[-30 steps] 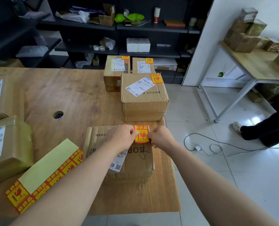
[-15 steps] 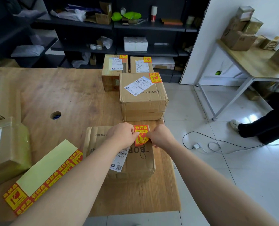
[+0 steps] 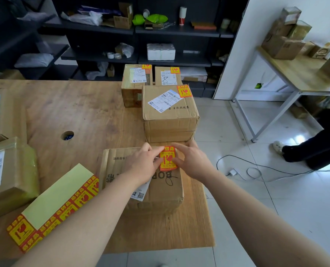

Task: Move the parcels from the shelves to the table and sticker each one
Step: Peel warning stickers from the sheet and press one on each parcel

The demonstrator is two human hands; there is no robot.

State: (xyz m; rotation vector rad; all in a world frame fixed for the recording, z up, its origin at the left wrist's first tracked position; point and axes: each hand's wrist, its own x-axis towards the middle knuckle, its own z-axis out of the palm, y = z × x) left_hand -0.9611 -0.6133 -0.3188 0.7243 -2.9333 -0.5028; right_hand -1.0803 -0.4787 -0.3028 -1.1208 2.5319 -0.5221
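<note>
Head view. The sticker [image 3: 167,158] lies on top of the near parcel [image 3: 166,191], at that parcel's far right corner. The parcel sits at the right end of the surface [image 3: 83,112], just this side of a bigger parcel [image 3: 170,114] that already has its own sticker.

The sticker sits directly between the two hands. The left grip [image 3: 143,164] meets its left edge and the right grip [image 3: 193,162] meets its right edge, so neither is clearly nearer. Both grips look spread and fairly flat. Their fingers and thumbs touch the sticker's edges and the cardboard beside it rather than curling round anything, and neither holds a loose thing. Whether the sticker is fully stuck down under those fingers I cannot tell.

The sticker's long axis runs away from the person, leaning a little. Its bold line of characters is at the far end, so it reads upright from here. The parcel's own print reads upside down.

My reading is that this is the pressing-down step, and the next stroke would run outward from the middle, along that long axis.

The sheet [image 3: 54,201] of spare stickers lies to the left, near the left forearm. Two parcels [image 3: 8,176] at the left edge of the surface show no sticker from this angle.
</note>
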